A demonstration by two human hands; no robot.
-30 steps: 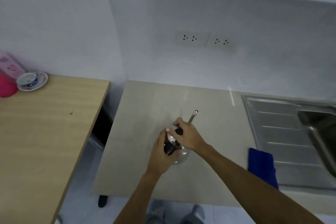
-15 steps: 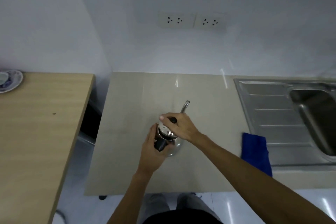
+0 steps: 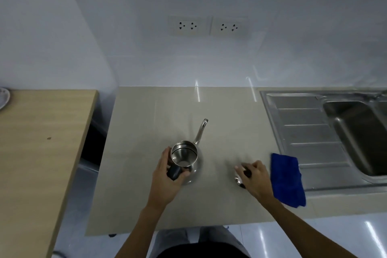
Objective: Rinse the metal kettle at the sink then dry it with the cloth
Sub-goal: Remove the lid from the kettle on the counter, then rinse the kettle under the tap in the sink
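The metal kettle (image 3: 185, 156) stands upright on the beige counter (image 3: 146, 123), its top open and its thin spout pointing away from me. My left hand (image 3: 166, 178) grips its black handle. My right hand (image 3: 254, 176) holds the kettle's lid (image 3: 239, 179) by its black knob, low on the counter to the kettle's right. The blue cloth (image 3: 287, 179) lies just right of that hand, partly on the sink's draining board. The steel sink (image 3: 356, 132) is at the far right.
A wooden table (image 3: 37, 142) stands to the left across a dark gap, with a plate (image 3: 3, 98) at its far corner. Two wall sockets (image 3: 207, 26) sit above the counter. The counter's front edge is close to my body.
My right hand lifted the lid off the kettle and carried it right, down to the counter beside the cloth. My left hand kept hold of the handle.
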